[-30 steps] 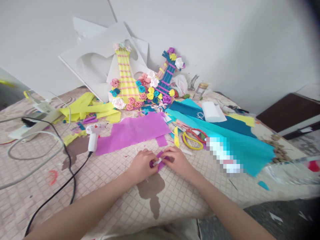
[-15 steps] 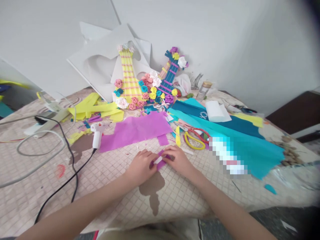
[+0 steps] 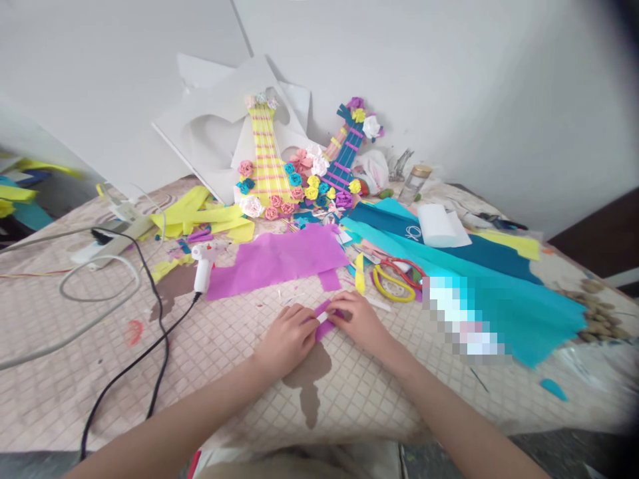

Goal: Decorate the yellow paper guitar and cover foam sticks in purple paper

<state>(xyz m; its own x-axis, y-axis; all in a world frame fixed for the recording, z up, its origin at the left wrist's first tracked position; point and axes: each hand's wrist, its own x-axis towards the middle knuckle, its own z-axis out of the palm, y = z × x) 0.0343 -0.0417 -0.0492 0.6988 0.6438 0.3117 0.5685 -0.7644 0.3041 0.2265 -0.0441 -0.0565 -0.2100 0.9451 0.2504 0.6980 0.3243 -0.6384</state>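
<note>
Low over the table's middle, my left hand [image 3: 289, 336] and my right hand [image 3: 360, 324] face each other with bent fingers. Between them is a small white strip [image 3: 322, 317], pinched at its two ends. A little piece of purple paper [image 3: 324, 330] lies under the strip, partly covered by my fingers. Whether the strip is stuck to the paper I cannot tell. Just beyond my hands lies a large purple crepe paper sheet [image 3: 284, 256]. Scissors with yellow handles [image 3: 392, 286] and a pair with red handles [image 3: 407, 269] rest beyond my right hand.
A white glue gun [image 3: 202, 269] stands left, its black cord [image 3: 162, 332] trailing forward. A yellow paper guitar [image 3: 267, 156] and a blue one [image 3: 344, 159] with paper flowers lean at the back. Teal paper [image 3: 524, 319] and a white roll [image 3: 436, 225] lie right.
The view has shifted a little, so the scene sits slightly further right. My fingers have moved slightly along the white strip; both hands stay at the same spot.
</note>
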